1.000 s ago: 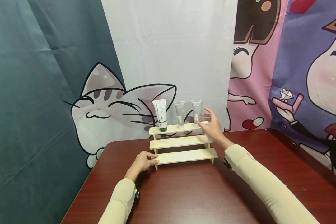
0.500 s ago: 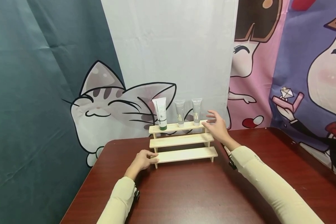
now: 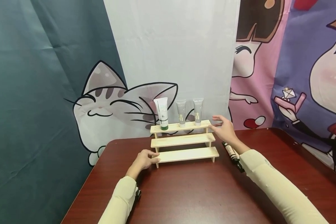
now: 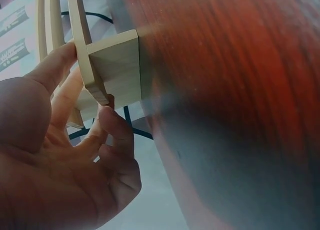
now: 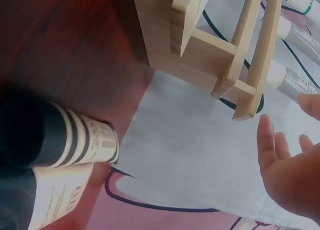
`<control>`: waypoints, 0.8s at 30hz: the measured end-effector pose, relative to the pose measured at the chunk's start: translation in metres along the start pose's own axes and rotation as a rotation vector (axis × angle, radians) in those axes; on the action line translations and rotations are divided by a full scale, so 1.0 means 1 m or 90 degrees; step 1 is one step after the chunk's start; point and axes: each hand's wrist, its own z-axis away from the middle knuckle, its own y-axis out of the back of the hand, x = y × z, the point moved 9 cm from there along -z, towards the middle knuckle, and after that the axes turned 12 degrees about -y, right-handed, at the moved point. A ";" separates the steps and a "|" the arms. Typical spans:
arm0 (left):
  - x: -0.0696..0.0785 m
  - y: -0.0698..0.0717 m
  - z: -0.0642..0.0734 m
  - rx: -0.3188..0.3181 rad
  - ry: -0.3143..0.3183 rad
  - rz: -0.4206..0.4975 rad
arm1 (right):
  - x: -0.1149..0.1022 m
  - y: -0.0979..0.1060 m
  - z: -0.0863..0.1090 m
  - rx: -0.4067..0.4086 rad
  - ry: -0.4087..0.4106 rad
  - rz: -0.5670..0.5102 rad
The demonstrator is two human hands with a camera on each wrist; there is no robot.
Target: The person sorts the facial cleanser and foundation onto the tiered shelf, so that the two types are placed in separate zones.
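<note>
A three-step wooden display rack [image 3: 184,141] stands on the table. My left hand [image 3: 142,160] grips the left end of its lowest step, thumb on top and fingers beneath, plain in the left wrist view. Along the top step stand a white tube with a green cap [image 3: 162,113], a grey tube [image 3: 181,113] in the middle and another grey tube [image 3: 198,112] on the right. Beside the top step's right end is my right hand [image 3: 224,129], fingers spread with nothing in them. In the right wrist view, its fingers [image 5: 266,145] are just off the step's end.
Two black-and-cream cylindrical containers, one in front [image 5: 95,140] and one behind [image 5: 60,195], lie right of the rack, partly under my right forearm. The dark red table [image 3: 184,193] meets a printed cloth backdrop [image 3: 179,46] behind the rack.
My right hand has drawn away rightward from the right grey tube, which stays standing. A black-and-cream container has come into sight beneath the right wrist. My left hand keeps its hold.
</note>
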 end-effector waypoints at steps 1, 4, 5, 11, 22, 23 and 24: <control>-0.001 -0.001 0.000 0.000 0.002 0.002 | 0.002 0.002 0.001 -0.001 -0.004 0.003; -0.004 -0.003 -0.002 0.000 0.009 0.006 | 0.006 0.006 0.003 -0.004 -0.016 0.016; -0.005 -0.003 -0.003 0.000 0.010 0.006 | 0.007 0.007 0.004 -0.006 -0.017 0.020; -0.006 -0.003 -0.004 -0.001 0.007 -0.009 | 0.013 0.016 0.009 -0.005 -0.015 0.047; -0.007 -0.005 -0.004 0.002 0.002 -0.007 | 0.029 0.024 0.020 -0.037 -0.031 0.090; -0.007 -0.005 -0.004 0.003 0.001 -0.008 | 0.030 0.024 0.021 -0.039 -0.032 0.095; -0.007 -0.005 -0.004 0.004 0.000 -0.009 | 0.031 0.024 0.022 -0.043 -0.030 0.099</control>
